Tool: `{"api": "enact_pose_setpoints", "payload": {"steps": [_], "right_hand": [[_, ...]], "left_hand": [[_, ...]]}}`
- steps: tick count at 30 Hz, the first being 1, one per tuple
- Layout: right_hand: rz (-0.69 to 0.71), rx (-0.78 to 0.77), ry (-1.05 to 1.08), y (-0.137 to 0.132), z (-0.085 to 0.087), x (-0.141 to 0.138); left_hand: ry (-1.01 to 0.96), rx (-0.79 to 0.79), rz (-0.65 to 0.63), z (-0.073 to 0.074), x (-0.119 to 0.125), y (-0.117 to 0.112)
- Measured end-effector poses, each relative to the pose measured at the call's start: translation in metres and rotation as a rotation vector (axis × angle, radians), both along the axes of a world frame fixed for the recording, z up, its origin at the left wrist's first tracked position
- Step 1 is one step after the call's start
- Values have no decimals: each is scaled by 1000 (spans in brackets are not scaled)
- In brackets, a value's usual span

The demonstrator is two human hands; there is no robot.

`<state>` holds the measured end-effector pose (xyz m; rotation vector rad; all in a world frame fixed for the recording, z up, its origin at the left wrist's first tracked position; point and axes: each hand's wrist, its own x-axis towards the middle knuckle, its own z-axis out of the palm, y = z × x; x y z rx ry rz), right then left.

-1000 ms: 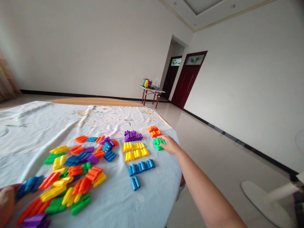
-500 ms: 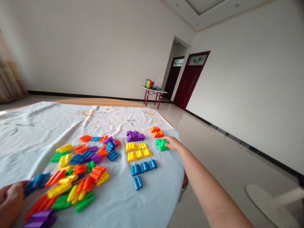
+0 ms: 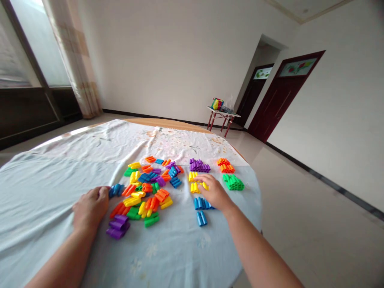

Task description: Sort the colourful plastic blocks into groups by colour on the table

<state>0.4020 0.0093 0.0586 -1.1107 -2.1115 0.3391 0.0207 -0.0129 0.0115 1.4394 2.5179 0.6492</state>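
Observation:
My left hand (image 3: 91,206) rests on the cloth at the left, fingers loosely bent. Its fingertips are beside a clump of blue plastic tubes (image 3: 116,190); no object shows in its grasp. My right hand (image 3: 214,193) is over two rows of yellow plastic tubes (image 3: 194,187), with fingers apart, covering part of them. Below these lie a row of blue tubes (image 3: 201,203) and a small blue group (image 3: 202,219). Purple tubes (image 3: 199,165) are stacked behind the yellow ones. To the right stand stacks of green tubes (image 3: 233,182) and orange tubes (image 3: 225,165).
Between my hands lies a mixed heap of colored tubes (image 3: 147,188), with purple pieces (image 3: 118,227) at its near left. A pale cloth (image 3: 168,256) covers the round table. Farther off are a small table (image 3: 223,113) with bags, a dark red door (image 3: 285,92) and a curtain (image 3: 75,60).
The view has swung left. My right hand has left the green stack and moved left over the yellow rows. My left hand is still by the blue tubes, now more fully visible.

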Motion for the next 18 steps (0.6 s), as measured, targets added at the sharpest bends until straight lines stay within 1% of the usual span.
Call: {"api": "enact_pose_setpoints", "payload": {"steps": [2, 4, 5, 7, 10, 12, 18], "right_hand": [[109, -22, 25, -13, -8, -39], [184, -43, 15, -19, -18, -69], [199, -53, 1, -20, -24, -81], [181, -76, -33, -20, -35, -96], [156, -122, -80, -16, -45, -105], [153, -132, -96, -15, -46, -104], [119, -151, -155, -23, -34, -95]], "left_hand": [[-5, 5, -8, 1, 2, -1], [-9, 13, -20, 1, 3, -2], [-11, 18, -26, 1, 3, -3], [-16, 28, -32, 2, 3, -4], [-28, 42, -27, 2, 3, -5], [-39, 51, -27, 2, 3, -5], [-60, 50, -21, 2, 3, -6]]}}
